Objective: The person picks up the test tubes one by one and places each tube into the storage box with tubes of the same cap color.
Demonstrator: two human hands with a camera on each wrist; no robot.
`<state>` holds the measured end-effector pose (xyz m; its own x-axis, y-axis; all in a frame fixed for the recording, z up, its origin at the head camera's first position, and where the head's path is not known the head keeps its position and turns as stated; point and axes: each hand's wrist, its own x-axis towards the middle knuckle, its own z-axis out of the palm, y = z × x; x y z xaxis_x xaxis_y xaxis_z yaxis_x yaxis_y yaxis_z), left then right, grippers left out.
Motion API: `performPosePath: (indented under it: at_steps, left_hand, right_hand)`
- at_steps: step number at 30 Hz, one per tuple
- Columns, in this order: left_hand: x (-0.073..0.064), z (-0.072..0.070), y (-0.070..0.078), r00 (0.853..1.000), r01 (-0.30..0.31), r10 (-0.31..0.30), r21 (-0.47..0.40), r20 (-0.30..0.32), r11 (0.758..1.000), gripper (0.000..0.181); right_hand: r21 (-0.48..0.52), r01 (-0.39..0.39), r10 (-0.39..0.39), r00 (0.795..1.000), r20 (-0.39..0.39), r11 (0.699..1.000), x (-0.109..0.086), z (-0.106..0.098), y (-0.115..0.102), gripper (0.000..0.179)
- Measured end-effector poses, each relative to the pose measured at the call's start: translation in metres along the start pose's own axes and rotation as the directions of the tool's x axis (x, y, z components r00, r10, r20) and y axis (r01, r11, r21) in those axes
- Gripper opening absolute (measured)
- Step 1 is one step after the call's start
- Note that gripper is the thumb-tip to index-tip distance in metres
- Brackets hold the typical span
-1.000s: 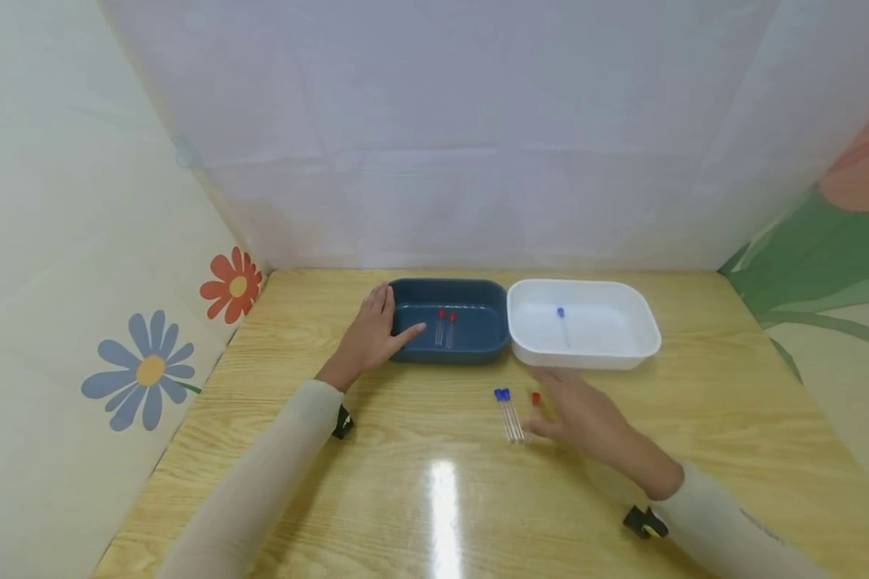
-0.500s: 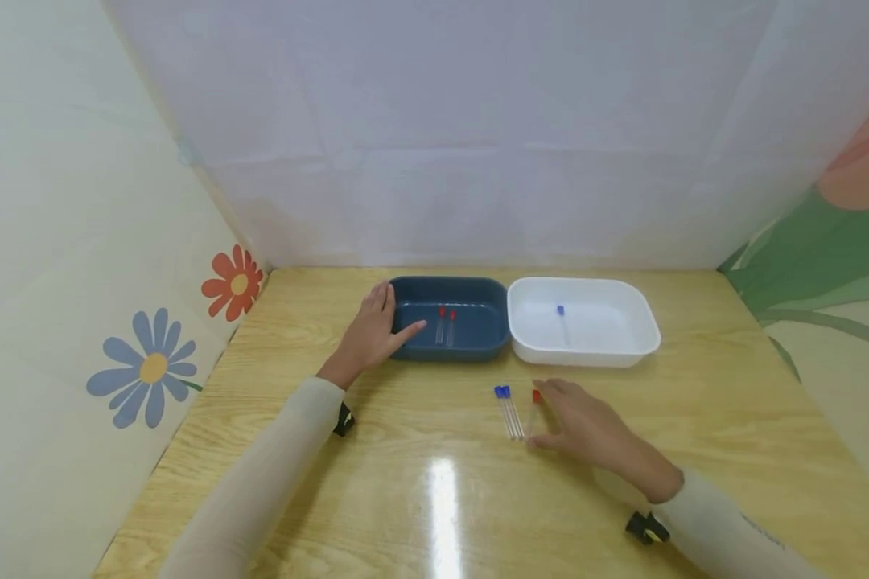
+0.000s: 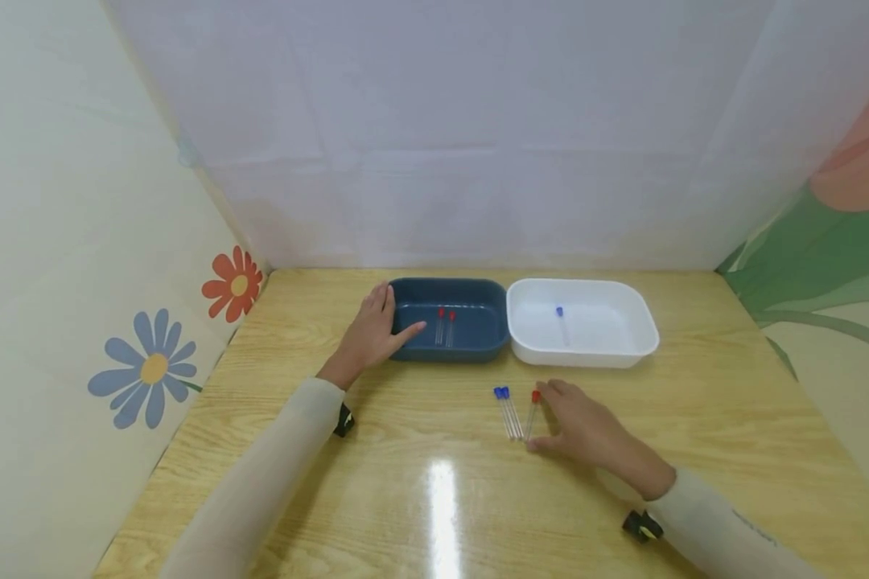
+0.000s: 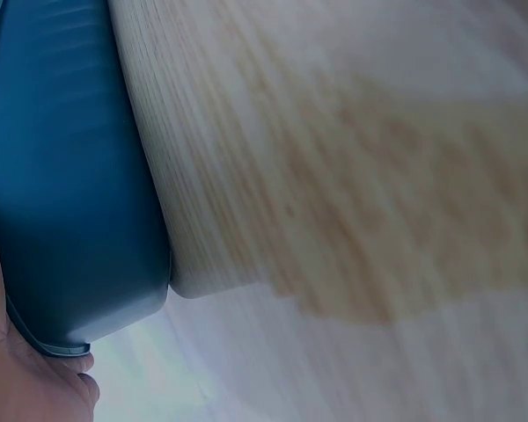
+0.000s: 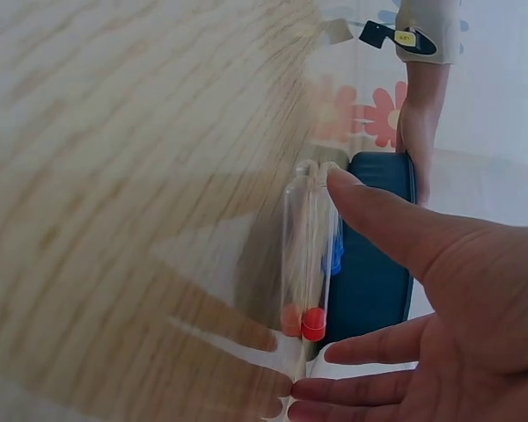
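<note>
My left hand (image 3: 368, 336) rests against the left end of a dark blue tray (image 3: 452, 354), fingers along its side and thumb over the near rim. In that tray lie two red-capped clear tubes (image 3: 440, 313). My right hand (image 3: 579, 425) is spread beside a red-capped tube (image 3: 534, 397) on the table. Its thumb is at the tube's plain end and its fingertips are near the red cap (image 5: 313, 323), with a small gap showing in the right wrist view. Just left of that tube lie blue-capped tubes (image 3: 505, 392), side by side; their exact count is unclear.
A white tray (image 3: 582, 358) stands right of the dark blue one, the two touching or nearly so. One blue-capped tube (image 3: 560, 312) lies inside it. Behind the wooden table (image 3: 376, 482) hangs a pale sheet (image 3: 434, 201), with flower-printed panels at both sides.
My right hand has shifted slightly, its fingers coming down from near the white tray to beside the red-capped tube. The left hand, trays and tubes have stayed put.
</note>
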<state>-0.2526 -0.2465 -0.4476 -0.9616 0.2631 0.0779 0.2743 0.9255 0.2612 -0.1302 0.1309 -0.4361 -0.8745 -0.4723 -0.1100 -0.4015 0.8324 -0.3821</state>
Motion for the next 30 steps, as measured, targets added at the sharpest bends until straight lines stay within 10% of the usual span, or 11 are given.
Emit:
performPosePath:
  at_steps: [30]
  left_hand:
    - [0.000,-0.002,0.002,1.000,0.010,-0.010,-0.009,0.020,1.000,0.110]
  right_hand:
    - [-0.058,0.021,-0.025,0.997,-0.069,0.998,0.006,0.014,0.000,0.077]
